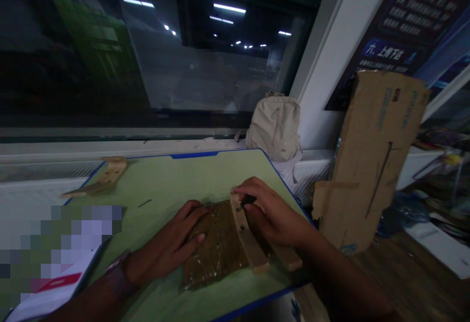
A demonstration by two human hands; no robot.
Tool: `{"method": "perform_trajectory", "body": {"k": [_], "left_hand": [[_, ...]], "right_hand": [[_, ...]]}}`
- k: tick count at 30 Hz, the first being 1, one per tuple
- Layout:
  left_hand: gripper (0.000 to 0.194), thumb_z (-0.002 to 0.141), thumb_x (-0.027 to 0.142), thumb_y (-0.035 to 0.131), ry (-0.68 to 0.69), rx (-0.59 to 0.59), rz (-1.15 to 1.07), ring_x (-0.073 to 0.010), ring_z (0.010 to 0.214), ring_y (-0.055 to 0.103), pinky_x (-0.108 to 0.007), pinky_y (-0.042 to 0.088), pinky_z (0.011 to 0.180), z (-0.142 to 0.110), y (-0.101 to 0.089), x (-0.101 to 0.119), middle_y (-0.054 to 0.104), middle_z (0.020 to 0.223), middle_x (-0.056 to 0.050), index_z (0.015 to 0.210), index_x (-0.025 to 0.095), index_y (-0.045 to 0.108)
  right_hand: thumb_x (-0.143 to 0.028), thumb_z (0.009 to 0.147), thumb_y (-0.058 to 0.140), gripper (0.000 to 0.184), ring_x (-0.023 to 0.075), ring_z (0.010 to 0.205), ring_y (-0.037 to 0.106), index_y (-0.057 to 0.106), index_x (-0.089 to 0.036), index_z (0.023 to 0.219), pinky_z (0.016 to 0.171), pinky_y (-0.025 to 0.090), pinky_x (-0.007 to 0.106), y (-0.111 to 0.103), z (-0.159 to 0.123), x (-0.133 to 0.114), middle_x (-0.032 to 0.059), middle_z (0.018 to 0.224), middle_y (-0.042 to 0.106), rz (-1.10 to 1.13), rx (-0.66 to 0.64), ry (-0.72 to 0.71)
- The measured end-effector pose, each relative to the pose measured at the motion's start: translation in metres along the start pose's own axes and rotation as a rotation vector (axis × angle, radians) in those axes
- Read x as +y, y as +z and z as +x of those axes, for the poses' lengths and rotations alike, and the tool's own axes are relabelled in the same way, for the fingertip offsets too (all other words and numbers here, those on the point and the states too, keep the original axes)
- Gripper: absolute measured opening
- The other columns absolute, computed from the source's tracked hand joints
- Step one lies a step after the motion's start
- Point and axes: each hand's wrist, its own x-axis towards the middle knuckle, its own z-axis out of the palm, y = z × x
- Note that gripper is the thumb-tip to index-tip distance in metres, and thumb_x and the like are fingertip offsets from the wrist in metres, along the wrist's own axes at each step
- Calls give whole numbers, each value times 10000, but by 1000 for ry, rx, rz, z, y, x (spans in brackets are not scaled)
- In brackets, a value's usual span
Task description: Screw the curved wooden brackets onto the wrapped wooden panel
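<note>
My left grip (pixel 176 240) rests unclenched on the film-wrapped panel (pixel 222 246), while my right grip (pixel 273 214) pinches a black piece (pixel 249 200) that could slip if the three-o'clock wooden bar (pixel 253 249) tilts.

So there's a big dark window (pixel 157 57) behind the desk (pixel 154 170), with strips of white light showing in the glass and a green patch over on the left. Pale backpack (pixel 274 126) is propped upright just past the far right corner, next to a white pillar (pixel 323 48). Radiator (pixel 47 171) with a slotted top under the sill (pixel 36 149) on the left. Right side's kinda messy: a tall sheet of cardboard (pixel 378 165) leaning at a tilt, taped, with print and a long dark slit, a dark poster (pixel 411 18) with white Chinese text up behind it, then clear plastic bottles (pixel 411 209) and a flat white panel (pixel 440 246) low down by the brown floor (pixel 392 283). Near left, some papers (pixel 55 283) with a red stripe, mostly pixelated, can't read them.
</note>
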Motion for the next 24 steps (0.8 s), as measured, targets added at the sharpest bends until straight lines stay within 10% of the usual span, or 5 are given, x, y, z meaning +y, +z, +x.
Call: {"method": "perform_trajectory", "body": {"k": [5, 13, 24], "left_hand": [[466, 1030, 329, 421, 9, 19, 1, -266, 1205, 519, -433, 497, 1033, -2, 4, -7, 475, 1350, -99, 1488, 301, 338], [513, 1041, 332, 396, 9, 8, 13, -276, 1220, 508, -462, 486, 1043, -2, 3, -5, 453, 1357, -101, 1533, 330, 253], [470, 1041, 335, 391, 33, 21, 5, -272, 1175, 527, -455, 511, 1006, -1, 3, -6, 465, 1324, -100, 1500, 328, 293]], "right_hand": [[-235, 885, 698, 347, 176, 802, 660, 547, -260, 1196, 717, 556, 297, 4, 0, 16, 30, 902, 661, -185, 308, -10], [-102, 970, 462, 392, 187, 1132, 658, 536, -262, 1320, 959, 556, 403, 4, 3, 6, 91, 1167, 704, -7, 234, -25], [-201, 903, 641, 245, 176, 805, 628, 626, -248, 1143, 700, 550, 317, 5, 3, 13, 35, 884, 623, -177, 435, 8]]}}
